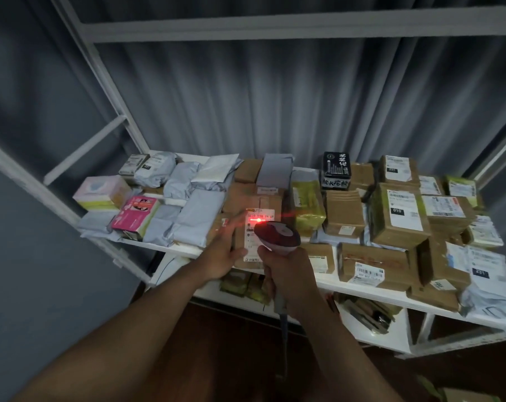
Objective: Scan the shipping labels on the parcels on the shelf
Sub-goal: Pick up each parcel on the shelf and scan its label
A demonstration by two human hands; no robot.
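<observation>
A white shelf [370, 288] carries many parcels. My right hand [289, 274] grips the handle of a barcode scanner [277, 235], whose head points at a brown cardboard parcel [240, 224] near the shelf's front edge. Red scanner light falls on the parcel's white shipping label [259, 227], with a bright red dot on the barcode. My left hand [225, 250] rests on the left side of that parcel, fingers stretched forward and thumb along the label's lower edge. The scanner's cable hangs down below my right wrist.
Grey poly mailers [193, 216] and a pink box [135, 214] lie to the left. Brown labelled cartons [396, 216] crowd the right, with a black box [335, 171] at the back. More packages sit on the lower shelf [376, 320]. A grey curtain hangs behind the white frame.
</observation>
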